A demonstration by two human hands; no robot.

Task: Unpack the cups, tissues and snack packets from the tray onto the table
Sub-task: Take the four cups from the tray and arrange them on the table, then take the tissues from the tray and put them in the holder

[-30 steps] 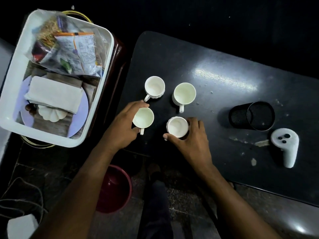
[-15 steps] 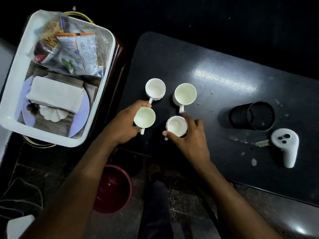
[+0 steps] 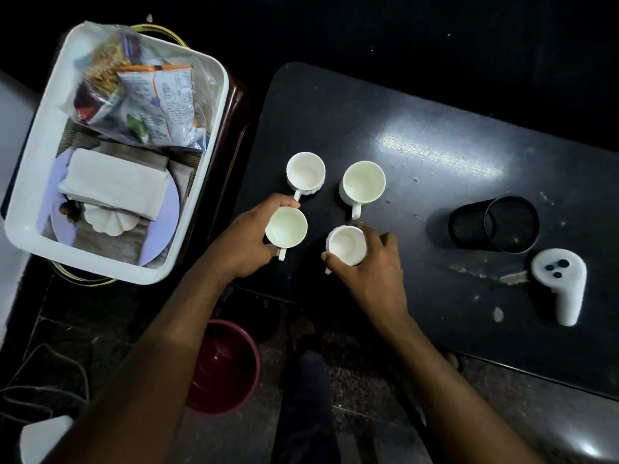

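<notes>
Several white cups stand in a square on the black table (image 3: 435, 135). My left hand (image 3: 243, 241) wraps the near-left cup (image 3: 286, 227). My right hand (image 3: 371, 269) grips the near-right cup (image 3: 346, 245). Behind them stand a ribbed far-left cup (image 3: 305, 171) and a far-right cup (image 3: 363, 182), both untouched. The white tray (image 3: 30, 162) at the left holds a clear bag of snack packets (image 3: 147, 95), folded tissues (image 3: 114, 182), a white fluted piece (image 3: 107, 220) and a lilac plate (image 3: 167, 229).
A black mesh pen holder (image 3: 495, 224) lies on its side at the table's right, with a white controller (image 3: 559, 286) beside it. Below the table's near edge a dark red bucket (image 3: 227, 366) stands on the floor. Cables (image 3: 50, 373) lie at the lower left.
Both hands have shifted the two near cups slightly away from me, closer to the far pair. My right fingers now curl more tightly round the near-right cup.
</notes>
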